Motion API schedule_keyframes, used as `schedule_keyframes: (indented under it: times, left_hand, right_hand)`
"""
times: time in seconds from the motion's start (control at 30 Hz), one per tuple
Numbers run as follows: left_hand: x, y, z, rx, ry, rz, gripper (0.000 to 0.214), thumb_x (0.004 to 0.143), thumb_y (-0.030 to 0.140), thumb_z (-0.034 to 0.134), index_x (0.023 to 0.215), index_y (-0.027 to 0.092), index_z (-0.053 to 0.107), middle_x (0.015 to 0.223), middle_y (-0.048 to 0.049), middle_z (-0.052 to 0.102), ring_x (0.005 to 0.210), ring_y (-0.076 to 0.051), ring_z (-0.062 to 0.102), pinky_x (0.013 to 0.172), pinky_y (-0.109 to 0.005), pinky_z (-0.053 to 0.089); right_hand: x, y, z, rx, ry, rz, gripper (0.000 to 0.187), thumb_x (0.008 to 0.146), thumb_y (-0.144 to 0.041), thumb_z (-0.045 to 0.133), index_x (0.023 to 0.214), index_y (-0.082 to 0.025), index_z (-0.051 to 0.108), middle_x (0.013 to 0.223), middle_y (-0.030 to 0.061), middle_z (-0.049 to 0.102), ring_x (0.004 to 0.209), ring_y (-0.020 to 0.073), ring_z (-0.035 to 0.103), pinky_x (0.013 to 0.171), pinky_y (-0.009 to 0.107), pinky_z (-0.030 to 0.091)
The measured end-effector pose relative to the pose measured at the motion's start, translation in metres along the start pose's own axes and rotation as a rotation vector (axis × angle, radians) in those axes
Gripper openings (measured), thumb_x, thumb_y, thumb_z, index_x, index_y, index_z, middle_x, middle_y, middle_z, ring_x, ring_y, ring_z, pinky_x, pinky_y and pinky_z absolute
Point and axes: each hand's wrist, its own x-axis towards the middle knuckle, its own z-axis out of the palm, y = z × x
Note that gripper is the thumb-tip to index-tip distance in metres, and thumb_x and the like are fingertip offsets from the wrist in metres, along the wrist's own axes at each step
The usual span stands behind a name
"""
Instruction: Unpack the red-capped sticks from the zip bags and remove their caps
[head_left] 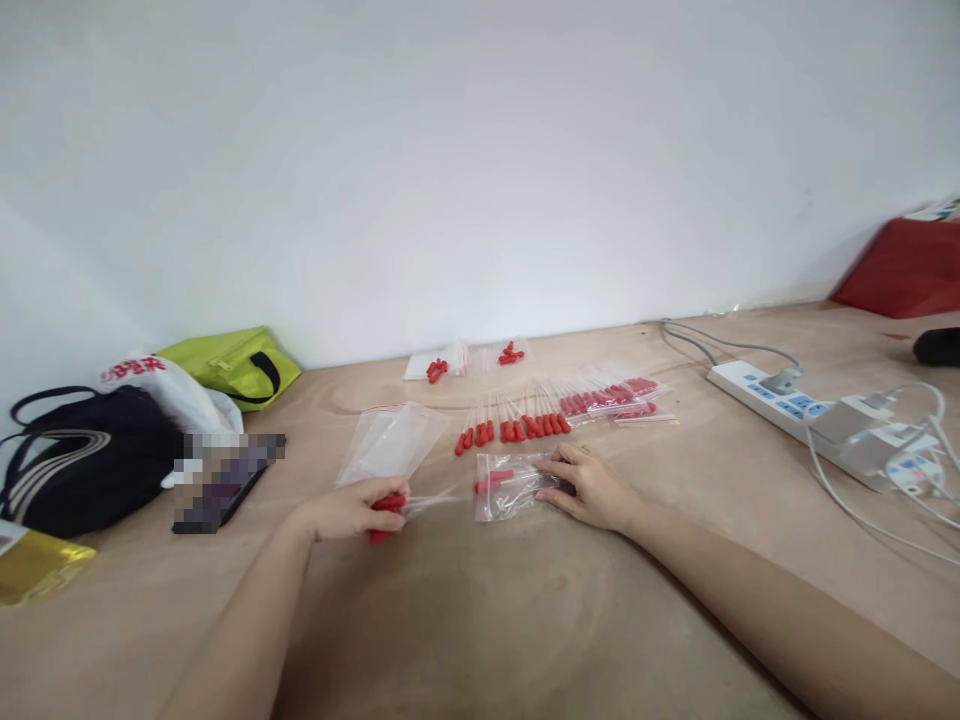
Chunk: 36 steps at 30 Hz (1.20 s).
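Observation:
My left hand is closed around a few red-capped clear droppers whose thin glass tips point right. My right hand lies on a small clear zip bag that holds one red-capped dropper, its fingers pressing the bag's right end against the wooden table. Just beyond the bag, a row of several loose red-capped droppers lies side by side. To the right of that row lie filled clear bags of droppers. A stack of empty clear zip bags lies above my left hand.
Loose red caps and more clear bags lie near the wall. At left are a black bag, a white plastic bag, a lime green pouch and a gold packet. A white power strip with chargers and cables is at right, a red box behind it.

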Motion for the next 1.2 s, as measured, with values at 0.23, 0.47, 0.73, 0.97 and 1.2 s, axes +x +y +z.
schedule_keyframes:
  times: [0.23,0.47,0.73,0.97,1.2]
  left_hand:
    - [0.025,-0.005,-0.016,-0.288,0.466,0.123,0.027,0.064,0.038,0.060,0.068,0.017,0.044,0.056,0.0070,0.045,0.051,-0.007,0.041,0.052,-0.019,0.034]
    - [0.099,0.030,0.014,-0.404,0.688,-0.035,0.021,0.064,0.023,0.061,0.067,0.017,0.041,0.048,0.0072,0.047,0.044,-0.008,0.047,0.044,-0.018,0.035]
    - [0.116,0.019,0.017,-0.260,0.783,-0.117,0.013,0.073,0.024,0.057,0.077,0.015,0.049,0.061,0.0009,0.060,0.053,-0.011,0.060,0.052,-0.020,0.046]
    - [0.105,0.017,0.009,0.104,0.904,-0.205,0.018,0.081,0.031,0.044,0.079,0.017,0.056,0.072,-0.0046,0.065,0.070,-0.018,0.062,0.065,-0.027,0.043]
    - [0.098,0.021,0.008,0.336,0.902,-0.319,0.030,0.082,0.036,0.038,0.076,0.015,0.058,0.087,-0.0165,0.065,0.090,-0.031,0.059,0.069,-0.034,0.039]
  right_hand:
    - [0.001,0.000,0.000,0.023,-0.005,0.008,0.038,0.082,-0.044,0.050,0.109,-0.019,0.057,0.085,0.0060,0.055,0.078,0.0167,0.053,0.075,0.034,0.041]
    - [0.000,0.001,0.001,0.025,-0.001,0.003,0.038,0.082,-0.044,0.050,0.109,-0.019,0.057,0.085,0.0063,0.055,0.079,0.0166,0.054,0.076,0.033,0.040]
    - [0.001,0.001,0.002,0.032,-0.013,0.002,0.038,0.082,-0.044,0.050,0.110,-0.019,0.057,0.086,0.0067,0.055,0.080,0.0174,0.054,0.076,0.034,0.041]
    - [0.000,0.003,0.004,0.040,0.013,-0.010,0.038,0.081,-0.043,0.051,0.109,-0.018,0.057,0.086,0.0070,0.055,0.079,0.0173,0.054,0.076,0.034,0.041]
    - [0.000,0.002,0.003,0.033,0.007,-0.004,0.037,0.081,-0.043,0.051,0.109,-0.019,0.057,0.086,0.0067,0.055,0.079,0.0170,0.054,0.076,0.034,0.041]
